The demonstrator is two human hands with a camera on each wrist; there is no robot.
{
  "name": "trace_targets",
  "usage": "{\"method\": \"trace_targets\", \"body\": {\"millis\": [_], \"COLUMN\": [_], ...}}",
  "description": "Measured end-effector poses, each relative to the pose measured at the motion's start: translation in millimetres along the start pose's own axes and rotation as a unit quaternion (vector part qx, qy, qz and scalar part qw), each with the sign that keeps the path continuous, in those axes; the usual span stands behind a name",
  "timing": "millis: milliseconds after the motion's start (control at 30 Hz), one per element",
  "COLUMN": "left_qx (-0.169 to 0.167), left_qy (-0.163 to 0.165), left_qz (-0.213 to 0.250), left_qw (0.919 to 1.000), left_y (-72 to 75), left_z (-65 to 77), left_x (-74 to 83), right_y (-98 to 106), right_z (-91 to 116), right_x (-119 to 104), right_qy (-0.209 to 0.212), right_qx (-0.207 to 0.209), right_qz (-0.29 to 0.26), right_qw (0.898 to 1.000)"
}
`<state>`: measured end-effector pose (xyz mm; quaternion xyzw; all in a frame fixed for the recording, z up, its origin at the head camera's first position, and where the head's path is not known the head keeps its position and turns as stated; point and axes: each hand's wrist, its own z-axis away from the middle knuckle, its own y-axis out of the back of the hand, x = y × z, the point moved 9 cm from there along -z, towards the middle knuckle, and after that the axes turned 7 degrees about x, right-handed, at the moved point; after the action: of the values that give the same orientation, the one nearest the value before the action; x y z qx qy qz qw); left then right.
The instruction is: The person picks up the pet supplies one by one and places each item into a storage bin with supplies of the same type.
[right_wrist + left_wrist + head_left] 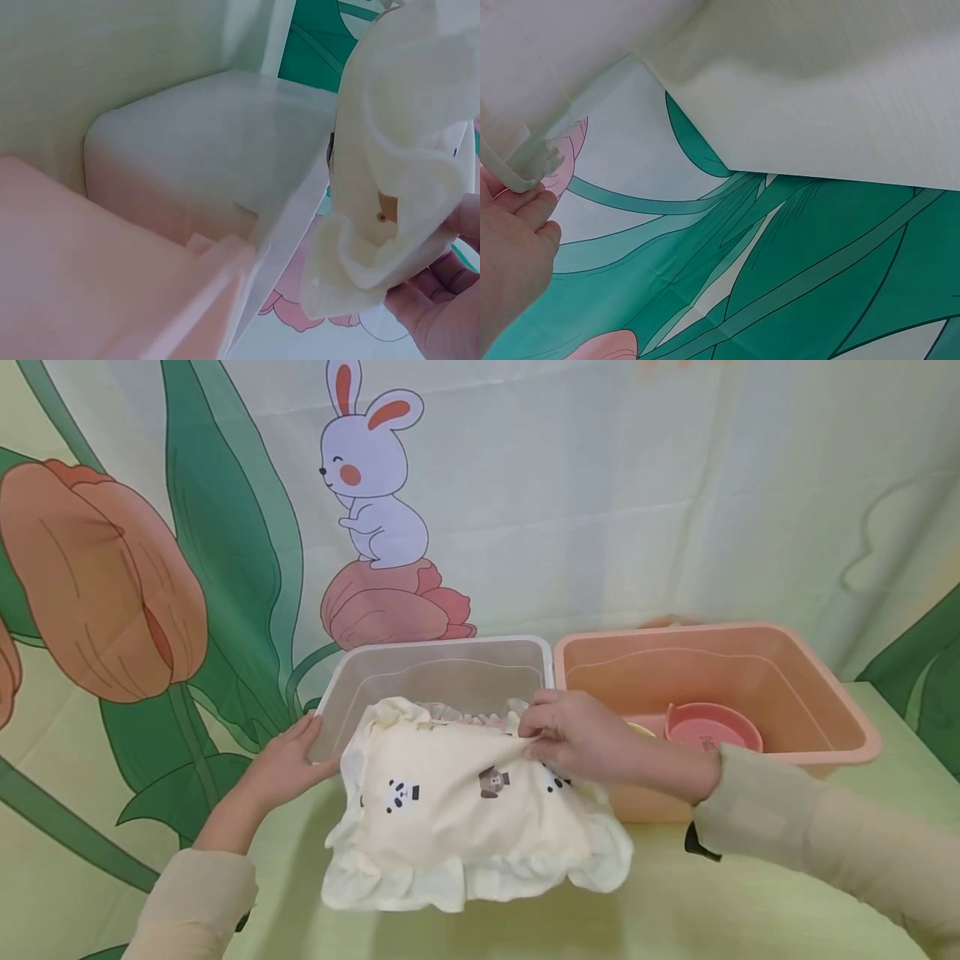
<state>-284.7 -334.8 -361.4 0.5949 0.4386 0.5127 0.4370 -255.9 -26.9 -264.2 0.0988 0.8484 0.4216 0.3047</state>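
A cream pillow (442, 810) with a ruffled edge and printed panda and bear figures hangs in front of and partly over a white bin (442, 672). My right hand (581, 739) pinches the pillow's cover near its upper right part; in the right wrist view the thumb and fingers of the right hand (442, 315) grip the edge of the pillow (390, 172). At the bin's left corner, my left hand (281, 768) holds the rim, and the left wrist view shows its fingers curled at that rim (521, 182). The pillow hides the bin's front.
To the right, against the white bin, stands a pink bin (810, 693). Inside it lie a round pink dish (712, 727) and a yellow item (639, 728), mostly hidden by my right arm. Behind both bins hangs a printed curtain (645, 510) with a rabbit and tulips.
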Motion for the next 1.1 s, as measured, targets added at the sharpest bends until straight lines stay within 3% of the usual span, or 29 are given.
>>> {"method": "trace_targets", "body": {"millis": [1100], "left_qx": [-0.015], "left_qy": [0.027], "left_qz": [0.015], "left_qw": [0.9994], "left_y": [-3.0], "left_z": [0.4], "left_x": [-2.7], "right_y": [-0.6], "right_z": [-30.5], "right_x": [22.1], "right_qy": [-0.012], "right_qx": [0.005], "right_qz": [0.024], "right_qw": [1.000]}}
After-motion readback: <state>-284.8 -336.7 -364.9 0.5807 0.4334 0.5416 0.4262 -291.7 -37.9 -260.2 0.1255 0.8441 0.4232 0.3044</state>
